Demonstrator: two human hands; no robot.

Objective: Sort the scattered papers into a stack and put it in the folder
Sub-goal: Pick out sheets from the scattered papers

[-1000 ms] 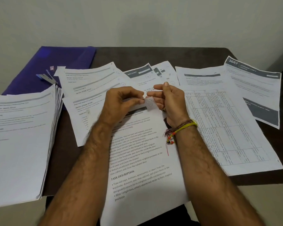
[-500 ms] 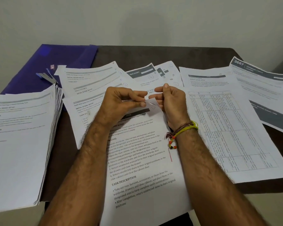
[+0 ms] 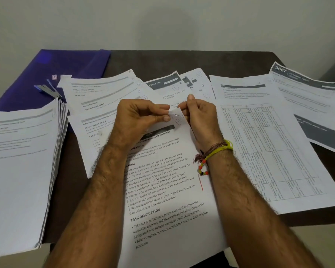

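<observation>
A printed sheet point(image 3: 168, 190) headed TASK DESCRIPTION lies in front of me, its near end hanging over the table edge. My left hand point(image 3: 141, 117) and my right hand point(image 3: 199, 115) both pinch its curled top right corner point(image 3: 177, 118), which carries a circled handwritten number. A thick stack of papers point(image 3: 21, 167) sits at the left. Loose sheets fan out behind my hands point(image 3: 103, 93), and a table-printed sheet point(image 3: 269, 144) and a dark-banded sheet point(image 3: 309, 105) lie at the right. The purple folder point(image 3: 70, 66) lies open at the back left.
The dark brown table point(image 3: 182, 59) stands against a pale wall. A metal clip point(image 3: 46, 89) lies on the folder beside the stack. The stack and the front sheet overhang the table's near edge.
Both hands stay on the sheet's top corner and have bent it up a little more. The view has shifted slightly; the papers lie as before.
</observation>
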